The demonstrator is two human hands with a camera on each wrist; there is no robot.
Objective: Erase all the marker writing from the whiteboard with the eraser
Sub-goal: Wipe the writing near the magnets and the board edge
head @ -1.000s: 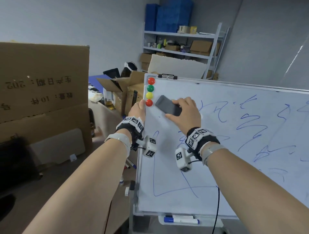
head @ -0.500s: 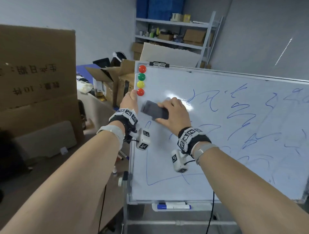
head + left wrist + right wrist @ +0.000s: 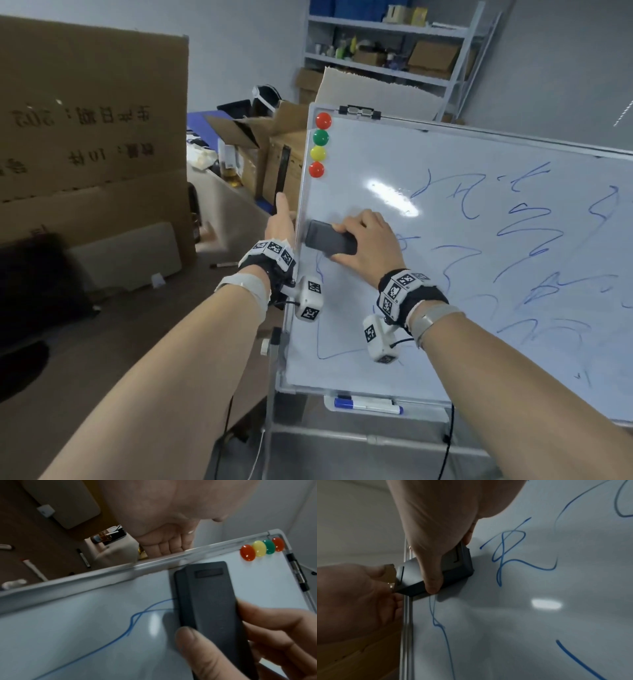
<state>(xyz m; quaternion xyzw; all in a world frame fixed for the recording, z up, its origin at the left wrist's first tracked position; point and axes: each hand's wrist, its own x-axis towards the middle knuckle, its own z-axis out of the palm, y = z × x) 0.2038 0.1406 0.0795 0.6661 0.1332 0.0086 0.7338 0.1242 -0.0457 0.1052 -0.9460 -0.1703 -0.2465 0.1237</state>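
Note:
The whiteboard (image 3: 359, 164) stands on a frame, covered in blue marker scribbles (image 3: 527, 226). My right hand (image 3: 368, 236) grips the dark grey eraser (image 3: 327, 240) and presses it flat on the board, against the left frame, below the magnets. A blue line (image 3: 137, 615) runs out from under the eraser (image 3: 205, 595). In the right wrist view my thumb lies along the lower side of the eraser (image 3: 458, 566), with more scribbles (image 3: 505, 555) beside it. My left hand (image 3: 282, 222) holds the board's left edge, fingers curled behind the frame (image 3: 163, 543).
Several round magnets (image 3: 322, 145) sit in the board's top left corner, under a clip (image 3: 359, 111). A blue-capped marker (image 3: 368, 406) lies in the tray below. Cardboard boxes (image 3: 85, 137) stand to the left. A shelf (image 3: 394, 41) with boxes is behind.
The eraser has slid down and to the left, from beside the lowest red magnet to the left frame below it. My left hand has moved down the frame edge.

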